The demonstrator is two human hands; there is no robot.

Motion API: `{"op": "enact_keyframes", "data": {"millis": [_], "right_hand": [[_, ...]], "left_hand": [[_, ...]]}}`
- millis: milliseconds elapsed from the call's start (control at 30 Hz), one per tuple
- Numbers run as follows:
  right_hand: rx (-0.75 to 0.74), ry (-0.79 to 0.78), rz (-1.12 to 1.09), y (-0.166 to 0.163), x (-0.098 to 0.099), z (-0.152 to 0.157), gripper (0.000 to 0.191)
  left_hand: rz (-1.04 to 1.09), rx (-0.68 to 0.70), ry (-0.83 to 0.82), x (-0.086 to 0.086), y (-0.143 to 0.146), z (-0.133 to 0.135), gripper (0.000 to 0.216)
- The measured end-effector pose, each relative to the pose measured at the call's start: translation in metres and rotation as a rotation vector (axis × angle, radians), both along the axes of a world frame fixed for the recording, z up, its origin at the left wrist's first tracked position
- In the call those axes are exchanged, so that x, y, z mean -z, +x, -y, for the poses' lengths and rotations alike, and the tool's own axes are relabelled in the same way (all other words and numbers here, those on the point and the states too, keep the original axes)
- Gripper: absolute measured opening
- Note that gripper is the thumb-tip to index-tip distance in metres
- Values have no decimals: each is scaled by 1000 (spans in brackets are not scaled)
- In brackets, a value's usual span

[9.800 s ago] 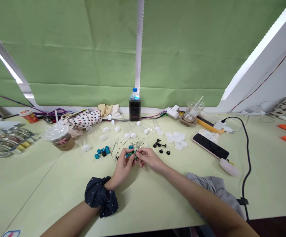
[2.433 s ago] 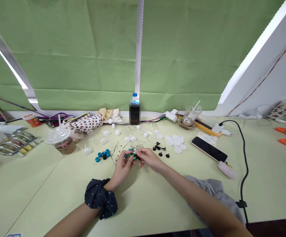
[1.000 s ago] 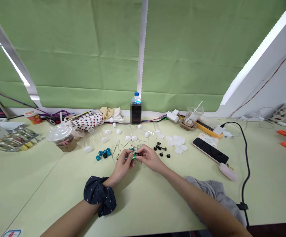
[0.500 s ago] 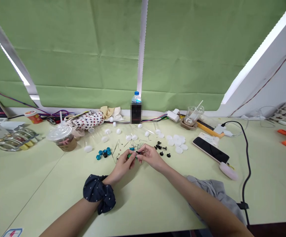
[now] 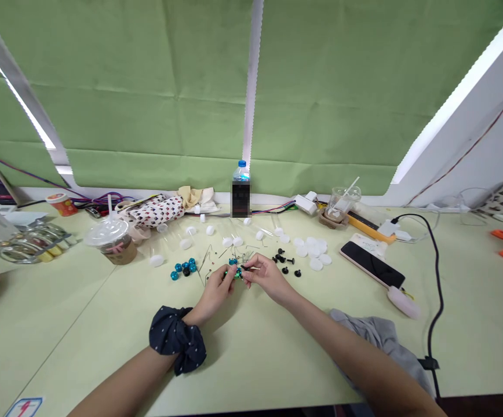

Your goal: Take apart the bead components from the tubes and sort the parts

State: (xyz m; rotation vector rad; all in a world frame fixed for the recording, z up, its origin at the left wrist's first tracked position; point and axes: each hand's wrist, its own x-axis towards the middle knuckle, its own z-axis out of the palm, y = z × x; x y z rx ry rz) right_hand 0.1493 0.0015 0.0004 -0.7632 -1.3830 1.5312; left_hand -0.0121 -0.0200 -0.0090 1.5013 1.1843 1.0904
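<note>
Near side of the bottle (image 5: 241,190): green part (image 5: 237,273), which the left hand (image 5: 217,286) pinches; small dark piece (image 5: 245,268), which the right hand (image 5: 268,279) seems to pinch. Steady left, light right serves best.

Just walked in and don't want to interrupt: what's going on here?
A person's left hand holds a small green part, with the right hand close up against it; much of it is hidden. Blue pieces lie to the left, black pieces and white discs to the right.
</note>
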Motion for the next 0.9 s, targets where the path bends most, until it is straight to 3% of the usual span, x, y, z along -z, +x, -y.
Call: {"op": "enact_keyframes", "data": {"millis": [67,167,300,400,533,900], "right_hand": [[24,18,18,1,1,-2,37],[174,63,117,14,5,-16,35],[489,288,540,50,10,-43,16],[609,394,878,71,12,-56,6],[604,344,1139,80,16,-59,10],[512,312,1335,75,15,-56,10]], "left_hand": [[-31,-76,7,-1,-3,-3,40],[-176,-206,132,-11,-16,-10,35],[-737,-326,282,-20,-42,-23,20],[-1073,-320,296,-15,-57,-32,14],[-1251,-237,270,-2,-63,-38,12],[-1375,-189,213,-1,-64,-36,13]]}}
